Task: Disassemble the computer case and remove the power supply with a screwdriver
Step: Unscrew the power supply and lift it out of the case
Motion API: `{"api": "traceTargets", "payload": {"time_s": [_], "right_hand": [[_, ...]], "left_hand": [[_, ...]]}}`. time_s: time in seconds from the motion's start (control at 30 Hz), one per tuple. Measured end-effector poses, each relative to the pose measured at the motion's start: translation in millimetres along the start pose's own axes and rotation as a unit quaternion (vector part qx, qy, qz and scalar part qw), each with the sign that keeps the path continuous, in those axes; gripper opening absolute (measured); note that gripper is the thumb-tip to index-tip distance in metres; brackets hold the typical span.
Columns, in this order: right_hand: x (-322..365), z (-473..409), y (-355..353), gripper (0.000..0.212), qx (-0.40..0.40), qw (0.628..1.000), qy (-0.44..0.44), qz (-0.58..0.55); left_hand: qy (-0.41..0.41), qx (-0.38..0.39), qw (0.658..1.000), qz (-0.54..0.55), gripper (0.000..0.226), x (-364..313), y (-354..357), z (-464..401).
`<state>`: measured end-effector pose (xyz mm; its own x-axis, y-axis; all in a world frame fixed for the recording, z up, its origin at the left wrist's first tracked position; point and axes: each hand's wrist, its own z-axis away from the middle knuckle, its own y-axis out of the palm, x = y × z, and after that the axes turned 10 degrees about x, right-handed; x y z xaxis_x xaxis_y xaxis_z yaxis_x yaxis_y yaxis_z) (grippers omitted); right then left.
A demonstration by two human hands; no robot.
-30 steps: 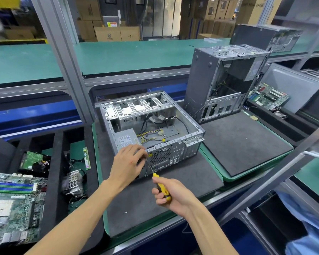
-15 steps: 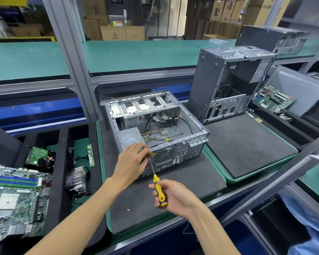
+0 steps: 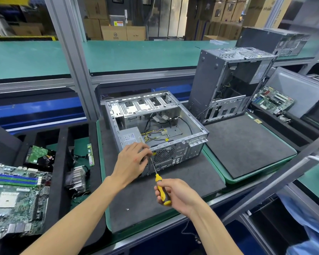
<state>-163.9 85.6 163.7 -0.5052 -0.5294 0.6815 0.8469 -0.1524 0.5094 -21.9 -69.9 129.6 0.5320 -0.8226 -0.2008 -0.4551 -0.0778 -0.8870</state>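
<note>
An open grey computer case [image 3: 180, 151] lies on its side on a dark mat, its rear panel facing me. The grey power supply [image 3: 130, 136] sits in the case's near left corner, with yellow and black cables trailing from it. My right hand [image 3: 175, 195] grips the yellow-and-black handle of a screwdriver [image 3: 159, 186], whose shaft points up to the rear panel beside the fan grille. My left hand [image 3: 132, 161] rests against that rear corner, fingertips pinched at the screwdriver tip. The screw itself is hidden by my fingers.
A second case [image 3: 226, 83] stands upright on another mat [image 3: 247, 144] to the right. Trays at left hold a motherboard [image 3: 15, 197], a heatsink [image 3: 77, 179] and a hard drive [image 3: 38, 156]. Another motherboard [image 3: 273, 100] lies at far right. A green conveyor [image 3: 136, 54] runs behind.
The screwdriver has tilted more upright and my right hand has shifted slightly on its handle. My left hand stays at the case's rear corner. The view has shifted a little.
</note>
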Motion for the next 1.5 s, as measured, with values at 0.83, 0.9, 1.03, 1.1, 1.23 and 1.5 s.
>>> {"api": "traceTargets", "payload": {"time_s": [0.83, 0.9, 1.03, 1.1, 1.23, 1.5], "right_hand": [[-50.7, 8.7, -84.8, 0.018, -0.119, 0.972, 0.036, 0.198], [-62.6, 7.0, -93.8, 0.017, -0.162, 0.961, 0.039, 0.222], [-76.9, -1.2, -95.9, 0.014, -0.183, 0.974, 0.024, 0.133], [-77.1, -6.0, -89.0, 0.013, -0.178, 0.975, 0.016, 0.129], [-67.7, -12.9, -68.3, 0.007, -0.150, 0.980, -0.018, 0.132], [-40.0, -20.8, -17.1, 0.017, -0.066, 0.990, -0.083, 0.089]], "left_hand": [[-0.029, 0.165, 0.981, 0.096, 0.010, -39.3, 48.0, 52.1], [-0.100, 0.223, 0.962, 0.122, 0.012, -44.3, 63.0, 63.5], [-0.144, 0.220, 0.959, 0.109, 0.020, -50.2, 82.7, 73.9], [-0.124, 0.214, 0.964, 0.093, 0.024, -50.7, 85.5, 75.5], [-0.100, 0.229, 0.965, 0.079, 0.032, -46.3, 79.3, 75.2], [-0.007, -0.049, 0.996, 0.079, 0.010, -36.3, 3.7, 71.9]]}}
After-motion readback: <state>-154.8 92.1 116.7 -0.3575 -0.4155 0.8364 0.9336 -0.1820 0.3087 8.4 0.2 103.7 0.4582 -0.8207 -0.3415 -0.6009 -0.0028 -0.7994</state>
